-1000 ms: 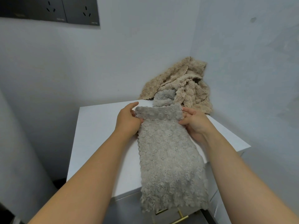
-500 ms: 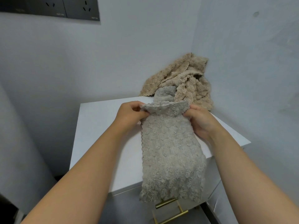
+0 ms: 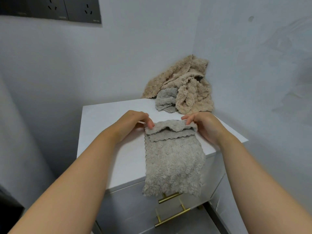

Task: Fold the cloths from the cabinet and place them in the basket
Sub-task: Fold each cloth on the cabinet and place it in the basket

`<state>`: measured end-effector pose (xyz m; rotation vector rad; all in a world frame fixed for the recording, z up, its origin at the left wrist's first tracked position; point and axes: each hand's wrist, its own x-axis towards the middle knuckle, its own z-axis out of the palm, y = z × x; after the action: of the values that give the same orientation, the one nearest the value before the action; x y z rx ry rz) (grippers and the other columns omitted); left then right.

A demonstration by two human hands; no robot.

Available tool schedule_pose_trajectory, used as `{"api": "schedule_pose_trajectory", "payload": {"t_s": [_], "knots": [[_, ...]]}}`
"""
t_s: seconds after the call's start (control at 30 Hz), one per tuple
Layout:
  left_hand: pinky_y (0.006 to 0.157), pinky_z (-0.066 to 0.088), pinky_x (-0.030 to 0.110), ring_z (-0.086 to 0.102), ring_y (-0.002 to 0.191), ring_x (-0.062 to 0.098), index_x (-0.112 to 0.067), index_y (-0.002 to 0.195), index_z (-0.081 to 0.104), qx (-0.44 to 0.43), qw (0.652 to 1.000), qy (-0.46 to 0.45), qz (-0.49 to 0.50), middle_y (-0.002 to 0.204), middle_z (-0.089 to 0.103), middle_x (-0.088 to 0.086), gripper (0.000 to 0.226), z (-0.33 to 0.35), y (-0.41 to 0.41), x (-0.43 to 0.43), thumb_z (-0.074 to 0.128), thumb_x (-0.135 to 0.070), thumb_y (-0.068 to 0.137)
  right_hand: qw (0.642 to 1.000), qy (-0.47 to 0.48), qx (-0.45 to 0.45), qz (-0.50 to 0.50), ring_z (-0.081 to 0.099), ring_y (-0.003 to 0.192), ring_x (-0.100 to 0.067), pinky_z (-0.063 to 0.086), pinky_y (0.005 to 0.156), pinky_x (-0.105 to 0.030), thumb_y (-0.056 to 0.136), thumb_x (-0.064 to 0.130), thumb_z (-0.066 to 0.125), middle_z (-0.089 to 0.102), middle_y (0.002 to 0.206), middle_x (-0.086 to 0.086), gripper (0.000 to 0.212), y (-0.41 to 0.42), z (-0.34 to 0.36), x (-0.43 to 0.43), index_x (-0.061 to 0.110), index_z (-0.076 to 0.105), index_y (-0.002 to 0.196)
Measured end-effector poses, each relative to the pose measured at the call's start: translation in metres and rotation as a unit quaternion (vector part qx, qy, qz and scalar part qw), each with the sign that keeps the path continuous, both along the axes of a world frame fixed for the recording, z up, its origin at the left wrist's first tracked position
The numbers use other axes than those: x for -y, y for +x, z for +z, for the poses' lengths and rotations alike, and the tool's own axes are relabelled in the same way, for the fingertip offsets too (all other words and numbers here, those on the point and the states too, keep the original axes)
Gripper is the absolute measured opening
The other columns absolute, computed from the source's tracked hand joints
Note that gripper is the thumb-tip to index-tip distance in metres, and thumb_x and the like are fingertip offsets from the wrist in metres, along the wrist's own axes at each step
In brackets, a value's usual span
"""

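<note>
- Item in hand: a grey cloth (image 3: 173, 157) with a nubbly, plush pile and scalloped edges. It is soft and limp and has no stiffness of its own.
- Position: its upper part lies on the top of the white cabinet (image 3: 108, 132). Its lower part drapes over the front edge and hangs in front of the upper of two brass bar handles (image 3: 170, 197).
- Long axis: it runs from 12 o'clock to 6 o'clock, straight towards the person.
- Layers: two scalloped edges show stacked at the 12 o'clock end, so the cloth appears to be doubled already.
- Left hand (image 3: 135, 122): fingertips pinch the top corner at 9 o'clock.
- Right hand (image 3: 204, 125): fingertips pinch the top corner at 3 o'clock.
- Spacing: the hands are apart by the cloth's width and level with each other, and neither is nearer to the cloth.
- Judgement: the next fold turns on the far-to-near axis. The pinched 12 o'clock edge has to meet the hanging 6 o'clock hem, and that free hem may sag or skew.
- Remaining stock: crumpled beige cloths (image 3: 190, 88) of the same bobbled weave are piled in the wall corner at 1 o'clock from the hands. A second grey cloth (image 3: 165, 102) is tucked under their front.
- The basket is not in view.
- Dark wall sockets (image 3: 67, 9) are at 10 o'clock, high on the wall.
</note>
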<state>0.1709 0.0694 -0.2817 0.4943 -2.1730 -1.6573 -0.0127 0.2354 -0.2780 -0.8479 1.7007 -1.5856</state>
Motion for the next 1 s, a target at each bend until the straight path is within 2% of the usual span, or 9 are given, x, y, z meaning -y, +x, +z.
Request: {"api": "schedule_pose_trajectory", "payload": {"t_s": [0.1, 0.2, 0.33, 0.43, 0.53, 0.63, 0.7, 0.8, 1.0], "knots": [[0.082, 0.044, 0.026, 0.065, 0.083, 0.014, -0.009, 0.055, 0.064, 0.059, 0.993, -0.081, 0.063, 0.076, 0.072, 0.004, 0.050, 0.005, -0.003, -0.011, 0.055, -0.041, 0.092, 0.997, 0.044, -0.069, 0.001, 0.061, 0.088, -0.011, 0.044, 0.086, -0.023, 0.085, 0.021, 0.061, 0.067, 0.084, -0.002, 0.034, 0.009, 0.002, -0.006, 0.008, 0.058, 0.053], [0.064, 0.040, 0.025, 0.050, 0.062, 0.014, -0.001, 0.064, 0.063, 0.136, 0.972, -0.183, 0.055, 0.063, 0.061, 0.007, 0.049, 0.007, -0.007, -0.014, 0.074, -0.047, 0.076, 0.981, 0.096, -0.170, 0.012, 0.055, 0.067, -0.004, 0.044, 0.058, -0.006, 0.084, 0.013, 0.070, 0.061, 0.073, 0.003, 0.031, 0.014, 0.004, -0.011, 0.004, 0.053, 0.060], [0.062, 0.039, 0.025, 0.050, 0.069, 0.012, -0.016, 0.071, 0.057, 0.194, 0.929, -0.313, 0.043, 0.076, 0.060, -0.002, 0.036, 0.014, -0.010, -0.015, 0.082, -0.042, 0.067, 0.931, 0.197, -0.304, 0.033, 0.049, 0.057, -0.007, 0.040, 0.055, -0.016, 0.072, 0.018, 0.082, 0.058, 0.063, 0.003, 0.024, 0.010, 0.014, -0.011, 0.015, 0.059, 0.065], [0.074, 0.040, 0.024, 0.052, 0.091, 0.013, -0.023, 0.107, 0.058, 0.218, 0.913, -0.343, 0.020, 0.103, 0.056, -0.006, 0.046, 0.017, -0.009, -0.013, 0.080, -0.042, 0.071, 0.907, 0.228, -0.352, 0.030, 0.047, 0.069, -0.010, 0.035, 0.056, -0.019, 0.072, 0.020, 0.082, 0.049, 0.079, 0.005, 0.032, 0.013, 0.019, -0.011, 0.017, 0.058, 0.093], [0.086, 0.039, 0.024, 0.051, 0.107, 0.015, -0.023, 0.128, 0.052, 0.253, 0.904, -0.345, -0.002, 0.118, 0.052, -0.004, 0.061, 0.019, -0.008, -0.012, 0.076, -0.043, 0.075, 0.890, 0.269, -0.366, 0.047, 0.049, 0.100, -0.017, 0.038, 0.079, -0.026, 0.074, 0.025, 0.081, 0.047, 0.109, 0.002, 0.056, 0.013, 0.021, -0.009, 0.022, 0.052, 0.122], [0.081, 0.042, 0.027, 0.054, 0.097, 0.017, -0.018, 0.116, 0.061, 0.259, 0.903, -0.343, -0.017, 0.103, 0.057, -0.003, 0.048, 0.021, -0.010, -0.013, 0.076, -0.040, 0.076, 0.883, 0.291, -0.364, 0.061, 0.057, 0.107, -0.024, 0.047, 0.088, -0.033, 0.072, 0.027, 0.082, 0.060, 0.116, -0.003, 0.055, 0.013, 0.023, -0.008, 0.012, 0.060, 0.120], [0.072, 0.043, 0.029, 0.056, 0.083, 0.018, -0.013, 0.103, 0.065, 0.251, 0.910, -0.329, -0.022, 0.090, 0.063, 0.001, 0.038, 0.021, -0.011, -0.012, 0.077, -0.037, 0.075, 0.880, 0.298, -0.366, 0.059, 0.060, 0.093, -0.020, 0.048, 0.074, -0.027, 0.070, 0.028, 0.083, 0.066, 0.105, -0.003, 0.049, 0.013, 0.024, -0.007, 0.009, 0.064, 0.111], [0.072, 0.045, 0.032, 0.057, 0.079, 0.019, -0.011, 0.093, 0.064, 0.231, 0.921, -0.313, 0.004, 0.082, 0.062, 0.001, 0.034, 0.019, -0.011, -0.010, 0.079, -0.034, 0.074, 0.884, 0.281, -0.369, 0.057, 0.055, 0.070, -0.011, 0.036, 0.055, -0.020, 0.072, 0.026, 0.082, 0.062, 0.076, 0.004, 0.024, 0.015, 0.026, -0.007, 0.015, 0.065, 0.084], [0.060, 0.035, 0.026, 0.049, 0.081, 0.018, -0.016, 0.084, 0.058, 0.173, 0.923, -0.329, 0.095, 0.080, 0.051, -0.006, 0.026, 0.012, -0.016, -0.006, 0.079, -0.028, 0.074, 0.891, 0.242, -0.385, -0.005, 0.057, 0.087, -0.017, 0.037, 0.067, -0.024, 0.073, 0.024, 0.081, 0.065, 0.098, -0.001, 0.040, 0.014, 0.017, 0.004, 0.010, 0.066, 0.107]]}}
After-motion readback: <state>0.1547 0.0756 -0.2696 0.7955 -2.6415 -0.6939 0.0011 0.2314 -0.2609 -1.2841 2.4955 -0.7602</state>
